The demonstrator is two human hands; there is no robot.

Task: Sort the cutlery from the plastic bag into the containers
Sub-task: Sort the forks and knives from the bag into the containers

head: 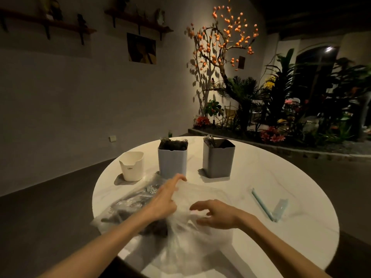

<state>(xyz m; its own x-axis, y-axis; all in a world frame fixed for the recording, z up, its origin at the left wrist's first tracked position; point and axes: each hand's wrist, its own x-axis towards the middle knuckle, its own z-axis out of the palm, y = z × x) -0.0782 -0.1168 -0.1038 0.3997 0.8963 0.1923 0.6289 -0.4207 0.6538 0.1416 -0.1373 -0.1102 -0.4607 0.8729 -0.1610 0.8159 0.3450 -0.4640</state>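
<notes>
While the plastic bag (180, 227) lies lengthwise toward the far left, left hand (164, 199) fingers pinch it; right hand (216, 214) fingers hover loosely curled.

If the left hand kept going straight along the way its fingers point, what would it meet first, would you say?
Most likely the light blue container: the left hand, pinching the plastic bag, points up-table toward its base. Depth is hard to judge from one view.

We see a see-through plastic bag (192, 227) lying crumpled on the near part of the round white table (281, 177), with dark cutlery (140, 197) inside. Behind the bag stand three containers: a short white cup (131, 167), a pale blue box (172, 161) full of cutlery, and a grey box (217, 159).
</notes>
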